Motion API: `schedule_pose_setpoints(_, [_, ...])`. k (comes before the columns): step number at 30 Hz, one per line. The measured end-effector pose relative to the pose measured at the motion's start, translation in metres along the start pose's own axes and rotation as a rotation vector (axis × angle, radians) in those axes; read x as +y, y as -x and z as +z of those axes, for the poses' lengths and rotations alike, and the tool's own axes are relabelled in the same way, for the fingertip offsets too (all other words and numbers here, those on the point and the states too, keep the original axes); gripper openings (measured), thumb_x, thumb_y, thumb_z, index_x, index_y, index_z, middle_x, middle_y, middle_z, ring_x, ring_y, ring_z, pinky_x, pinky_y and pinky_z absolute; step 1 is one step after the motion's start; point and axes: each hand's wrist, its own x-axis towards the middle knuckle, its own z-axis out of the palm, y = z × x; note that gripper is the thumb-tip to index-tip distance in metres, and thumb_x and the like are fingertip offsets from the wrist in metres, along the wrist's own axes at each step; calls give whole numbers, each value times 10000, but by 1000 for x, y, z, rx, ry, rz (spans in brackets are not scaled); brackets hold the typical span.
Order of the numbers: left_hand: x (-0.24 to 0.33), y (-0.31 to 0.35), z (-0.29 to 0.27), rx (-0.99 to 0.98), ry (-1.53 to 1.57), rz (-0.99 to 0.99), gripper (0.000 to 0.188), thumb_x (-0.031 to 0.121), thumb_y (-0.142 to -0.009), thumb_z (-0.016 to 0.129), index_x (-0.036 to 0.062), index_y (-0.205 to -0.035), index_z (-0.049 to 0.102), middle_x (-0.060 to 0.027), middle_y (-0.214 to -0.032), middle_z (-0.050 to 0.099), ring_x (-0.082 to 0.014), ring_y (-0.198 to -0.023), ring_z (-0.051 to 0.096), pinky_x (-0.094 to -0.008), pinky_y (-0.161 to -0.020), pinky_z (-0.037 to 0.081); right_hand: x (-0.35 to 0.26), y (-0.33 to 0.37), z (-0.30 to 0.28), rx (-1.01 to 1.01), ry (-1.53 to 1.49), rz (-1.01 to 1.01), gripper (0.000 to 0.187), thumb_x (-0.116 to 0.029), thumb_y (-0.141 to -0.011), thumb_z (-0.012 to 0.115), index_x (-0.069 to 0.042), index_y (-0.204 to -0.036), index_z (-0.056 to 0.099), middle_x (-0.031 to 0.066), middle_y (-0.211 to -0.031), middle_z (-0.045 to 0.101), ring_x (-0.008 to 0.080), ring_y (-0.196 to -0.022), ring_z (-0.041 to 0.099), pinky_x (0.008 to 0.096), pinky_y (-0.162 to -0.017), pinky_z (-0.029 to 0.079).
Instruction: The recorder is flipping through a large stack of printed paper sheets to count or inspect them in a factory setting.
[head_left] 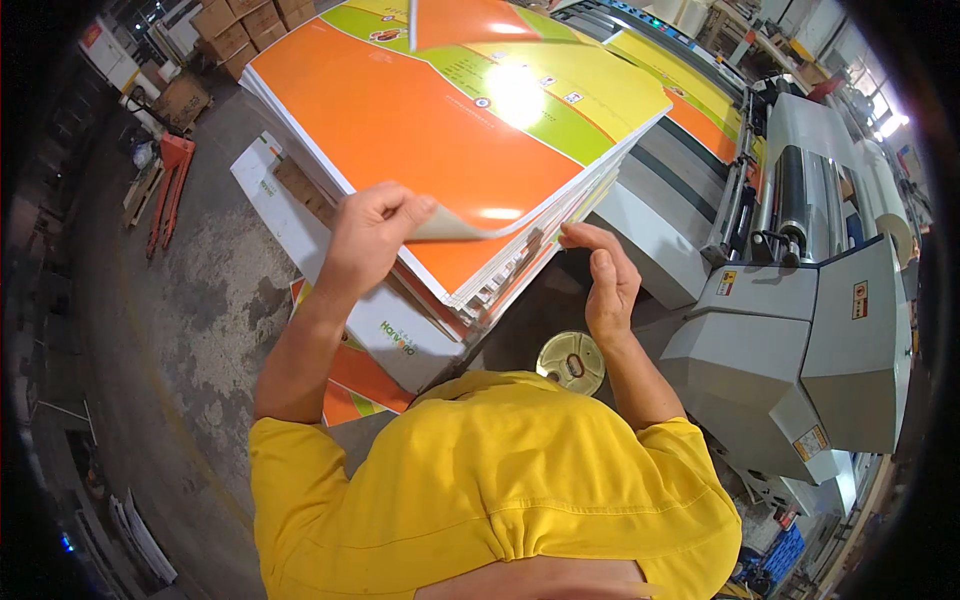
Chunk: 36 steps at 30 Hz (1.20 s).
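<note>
Printed sheet [400, 120]: tops a tall stack [430, 285], near edge curled up. Left hand [365, 240] pinches that edge; right hand [608, 275], loosely curved and apparently holding nothing, beside the stack's right side, contact unclear. Grey machine [745, 345] crowds the right. Round tin [571, 362] below. Orange pallet truck [172, 185] left; cardboard boxes [245, 25] behind, contents hidden.

A tall stack of printed sheets [390, 130] is supported above a white board [385, 332] over stained grey floor [225, 310].
</note>
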Motion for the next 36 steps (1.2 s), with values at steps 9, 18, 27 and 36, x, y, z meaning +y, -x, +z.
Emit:
schedule_pose_setpoints(9, [4, 59, 38, 418, -32, 184, 169, 151, -843, 636, -6, -904, 651, -115, -971, 612, -170, -694, 612, -287, -612, 488, -26, -37, 27, -120, 232, -314, 163, 0, -824, 551, 16, -972, 619, 135, -982, 633, 248, -863, 587, 306, -762, 452])
schedule_pose_setpoints(18, [-9, 53, 50, 599, 1154, -205, 456, 78, -903, 528, -35, -1294, 323, -154, -1150, 500, -173, -851, 605, -314, -751, 535, -57, -95, 79, -654, 284, 10, 201, -139, -880, 540, 44, -907, 619, 121, -843, 618, 193, -726, 600, 324, -654, 476])
schedule_pose_setpoints(27, [-37, 47, 49, 301, 1167, -202, 220, 81, -891, 560, -10, -1088, 525, -48, -910, 599, -117, -827, 599, -258, -674, 507, -51, -112, 95, -998, 568, 35, 376, -363, -765, 691, 1, -753, 599, 97, -677, 592, 209, -618, 572, 316, -565, 441])
schedule_pose_setpoints(36, [-31, 50, 54, 267, 1158, -207, 316, 115, -887, 588, -3, -1170, 511, -43, -966, 602, -76, -812, 567, -215, -683, 477, -56, -114, 94, -1006, 296, 584, 241, -214, -727, 706, 4, -764, 610, 34, -640, 580, 108, -583, 531, 251, -547, 430])
